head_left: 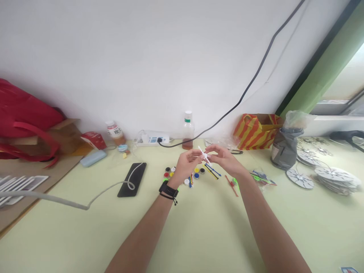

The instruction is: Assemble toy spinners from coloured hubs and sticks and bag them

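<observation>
Between my two hands is a slim white plastic stick with a round middle (pixel 205 156), tilted and raised above the table. My left hand (pixel 186 163), with a black watch on its wrist, pinches it from the left. From the right, the fingers of my right hand (pixel 226 160) are closed on the same piece. Below lie several small round discs in red, yellow, black, white and blue (pixel 196 176). Blue and yellow sticks (pixel 212 171) lie beneath my right hand, and an orange stick (pixel 231 185) rests by a green disc (pixel 234 181).
A black phone (pixel 131 180) with a grey cable lies left. Along the wall stand a power strip (pixel 152 139), a bottle (pixel 188 131) and a striped bag (pixel 256 132). At right are a grey bag (pixel 284 149) and stacked round white discs (pixel 337 178).
</observation>
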